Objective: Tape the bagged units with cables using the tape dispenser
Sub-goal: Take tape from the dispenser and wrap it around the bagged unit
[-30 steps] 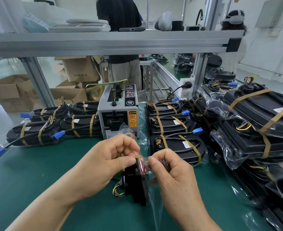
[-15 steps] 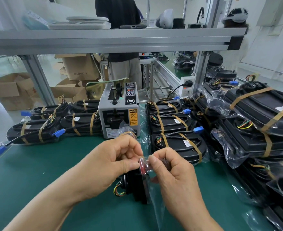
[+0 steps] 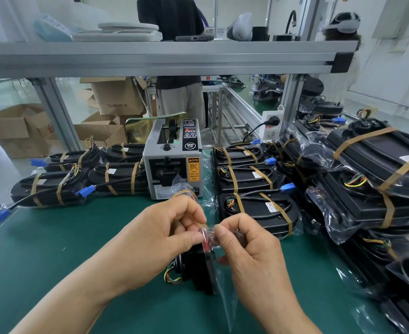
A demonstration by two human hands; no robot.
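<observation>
Left hand (image 3: 165,235) and right hand (image 3: 249,251) met just in front of the dispenser (image 3: 172,162), thumbs almost touching. Both grips were closed to a pinch, each thumb and forefinger holding the bunched clear top of the bag (image 3: 225,297). Something red showed in the plastic at the pinch; could not tell what.

The unit (image 3: 198,268) hung below the pinch, black and standing on edge, nearer the camera than the dispenser. Whether its lower end touched the green worktop (image 3: 54,249) was unclear. Coloured wires (image 3: 172,277) curled out of its left side. The bag's loose end trailed on toward the camera, under the right hand. A brown loop of tape (image 3: 185,192) stood just above the left knuckles, before the dispenser's base.

The dispenser stood upright, with a yellow caution label on its front. Left of it lay the left batch (image 3: 116,177), taped units in two rows with blue plugs. Right of it lay the right batch (image 3: 254,182), three taped units in a column. Further right was a pile (image 3: 379,169) of bagged, taped units. Behind the dispenser were cartons (image 3: 116,97) and a standing person (image 3: 179,97).
</observation>
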